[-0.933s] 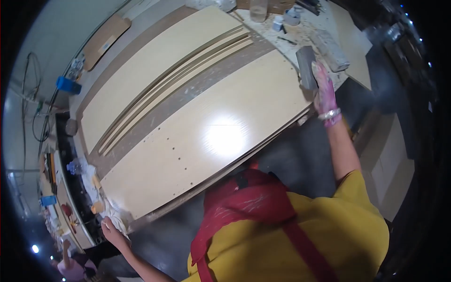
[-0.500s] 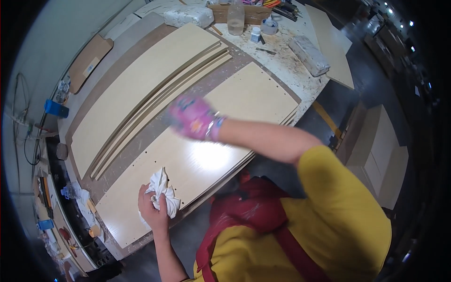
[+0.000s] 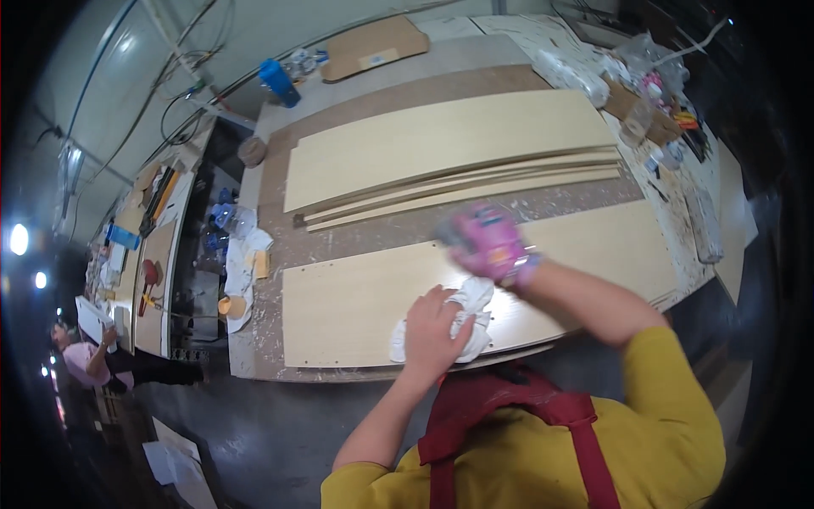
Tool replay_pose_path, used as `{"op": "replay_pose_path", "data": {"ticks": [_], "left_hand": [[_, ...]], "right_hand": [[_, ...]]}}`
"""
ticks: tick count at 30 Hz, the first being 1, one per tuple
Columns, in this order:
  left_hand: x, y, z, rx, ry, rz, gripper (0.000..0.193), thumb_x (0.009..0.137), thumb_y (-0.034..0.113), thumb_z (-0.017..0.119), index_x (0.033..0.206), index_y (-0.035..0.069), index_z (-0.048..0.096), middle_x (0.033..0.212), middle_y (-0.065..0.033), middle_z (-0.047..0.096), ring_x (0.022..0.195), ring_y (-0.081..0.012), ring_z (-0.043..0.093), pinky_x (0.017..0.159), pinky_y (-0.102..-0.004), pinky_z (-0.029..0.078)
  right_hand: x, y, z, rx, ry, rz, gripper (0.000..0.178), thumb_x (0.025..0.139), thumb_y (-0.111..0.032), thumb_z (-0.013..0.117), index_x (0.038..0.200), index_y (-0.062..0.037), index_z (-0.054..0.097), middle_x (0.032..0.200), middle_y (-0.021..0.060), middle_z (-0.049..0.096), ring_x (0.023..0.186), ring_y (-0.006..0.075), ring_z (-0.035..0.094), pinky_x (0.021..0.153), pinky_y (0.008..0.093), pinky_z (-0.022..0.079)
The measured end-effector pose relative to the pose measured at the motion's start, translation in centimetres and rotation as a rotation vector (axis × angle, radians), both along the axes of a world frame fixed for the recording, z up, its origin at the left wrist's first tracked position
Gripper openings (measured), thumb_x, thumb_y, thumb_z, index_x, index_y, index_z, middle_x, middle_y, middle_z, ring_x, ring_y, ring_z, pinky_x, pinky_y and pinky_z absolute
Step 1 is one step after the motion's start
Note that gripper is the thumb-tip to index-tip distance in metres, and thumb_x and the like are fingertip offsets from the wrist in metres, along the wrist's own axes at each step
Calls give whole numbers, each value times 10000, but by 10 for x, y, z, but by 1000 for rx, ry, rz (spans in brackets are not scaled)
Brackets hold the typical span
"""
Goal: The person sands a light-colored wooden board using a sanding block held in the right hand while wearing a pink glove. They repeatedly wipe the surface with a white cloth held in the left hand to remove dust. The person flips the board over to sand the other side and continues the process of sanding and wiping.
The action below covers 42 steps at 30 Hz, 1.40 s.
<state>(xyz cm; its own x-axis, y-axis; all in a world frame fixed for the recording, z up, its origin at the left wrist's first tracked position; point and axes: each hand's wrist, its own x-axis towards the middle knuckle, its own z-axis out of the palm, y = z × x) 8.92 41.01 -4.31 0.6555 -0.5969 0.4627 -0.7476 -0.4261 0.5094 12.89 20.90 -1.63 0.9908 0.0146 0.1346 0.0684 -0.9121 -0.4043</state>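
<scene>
My bare left hand [image 3: 431,332] is closed on a crumpled white cloth [image 3: 475,307], pressed to a pale wooden board [image 3: 339,310] near its close edge. The board lies flat on the near side of the workbench, with small dark holes near its edges. My right hand [image 3: 487,239], in a pink patterned glove, is over the board's far edge, to the right of the left hand. Motion smears its fingers, so their grip and anything in them cannot be made out. Other boards show beneath this one at its near edge.
Behind lies a stack of curved pale boards [image 3: 449,131]. A plastic bottle [image 3: 636,125], an open carton [image 3: 623,100] and a wrapped block [image 3: 702,222] stand at the right. A blue container [image 3: 278,82] stands far left. Another person [image 3: 102,360] is beyond the bench's left side.
The view has swung left, so the bench sits further right and level in it. My hands are closer together. The cloth stays in my left hand, against the board.
</scene>
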Motion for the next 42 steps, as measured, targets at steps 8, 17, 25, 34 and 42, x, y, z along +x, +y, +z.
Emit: {"op": "replay_pose_path", "data": {"ticks": [8, 17, 25, 34, 42], "left_hand": [[5, 73, 0, 11, 87, -139, 253, 788, 265, 706, 937, 79, 619, 1146, -112, 612, 1139, -328, 552, 940, -443, 427], [9, 72, -2, -19, 113, -232, 336, 783, 283, 672, 1039, 74, 615, 1103, -147, 580, 1108, -319, 534, 987, -435, 393], [6, 79, -15, -123, 122, -202, 314, 776, 289, 675, 977, 57, 604, 1015, -132, 569, 1021, -297, 546, 962, -423, 400], [6, 75, -17, -210, 122, -194, 321, 706, 229, 707, 940, 29, 616, 1009, -149, 608, 1041, -318, 587, 962, -441, 443], [3, 75, -12, -300, 83, -144, 266, 687, 214, 718, 830, 21, 604, 903, -145, 598, 983, -319, 605, 902, -433, 476]], "right_hand": [[-10, -40, 12, -60, 25, -1, 576, 793, -418, 619, 1224, -39, 572, 1142, 241, 558, 1037, 403, 566, 886, 476, 483], [135, 240, -11, 54, -62, 470, 633, 806, -452, 595, 1270, -32, 500, 1137, 235, 531, 1025, 414, 545, 891, 493, 450], [91, 185, 8, -92, 119, 432, 630, 827, -484, 617, 1274, -52, 513, 1095, 224, 532, 974, 386, 581, 850, 458, 492], [192, 297, 8, -163, 65, 458, 566, 845, -538, 549, 1238, -130, 559, 1102, 220, 564, 940, 378, 612, 843, 449, 496], [204, 271, -9, -143, 177, 429, 555, 844, -490, 573, 1261, -123, 592, 1097, 206, 629, 1029, 348, 608, 872, 439, 491]]}}
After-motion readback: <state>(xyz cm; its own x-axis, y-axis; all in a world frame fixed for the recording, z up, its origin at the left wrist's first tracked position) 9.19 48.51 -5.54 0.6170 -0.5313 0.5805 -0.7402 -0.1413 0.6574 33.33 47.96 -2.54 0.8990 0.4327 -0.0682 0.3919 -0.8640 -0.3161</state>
